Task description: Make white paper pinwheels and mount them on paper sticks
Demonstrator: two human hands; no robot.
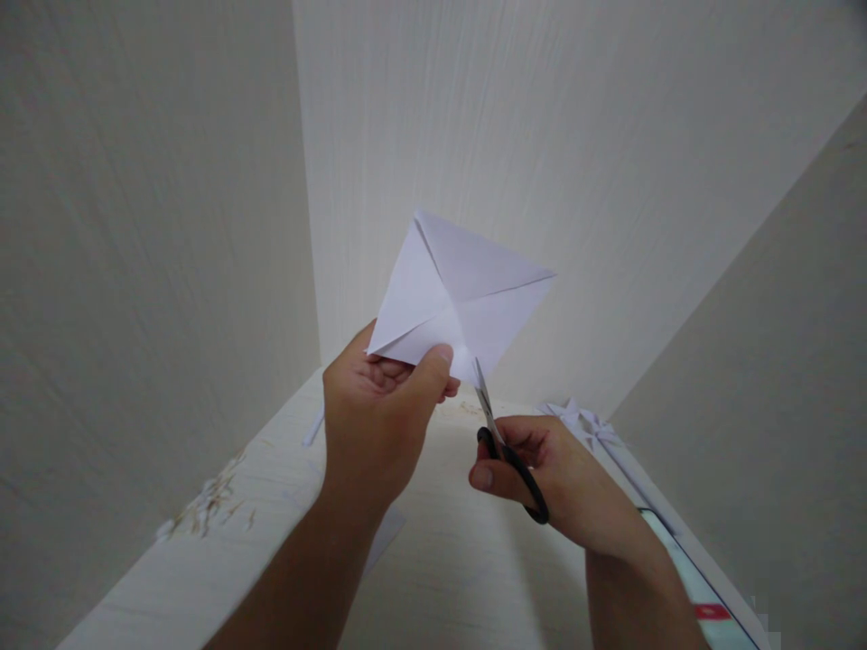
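Left hand [379, 406] pinches folded paper [461, 289] mid-frame, lifted off bench [447, 560] for blade access; right hand [555, 478] closed through scissors [505, 447] handles, tip at paper's lower edge.

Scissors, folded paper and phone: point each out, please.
scissors [513, 469]: head view, black handle loop.
folded paper [467, 280]: head view, upper flap.
phone [704, 600]: head view, screen by the right forearm.

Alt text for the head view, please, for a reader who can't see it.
A left hand holds up a folded white paper while the right hand brings black-handled scissors to its lower corner. Below is a pale wooden desk with paper scraps.
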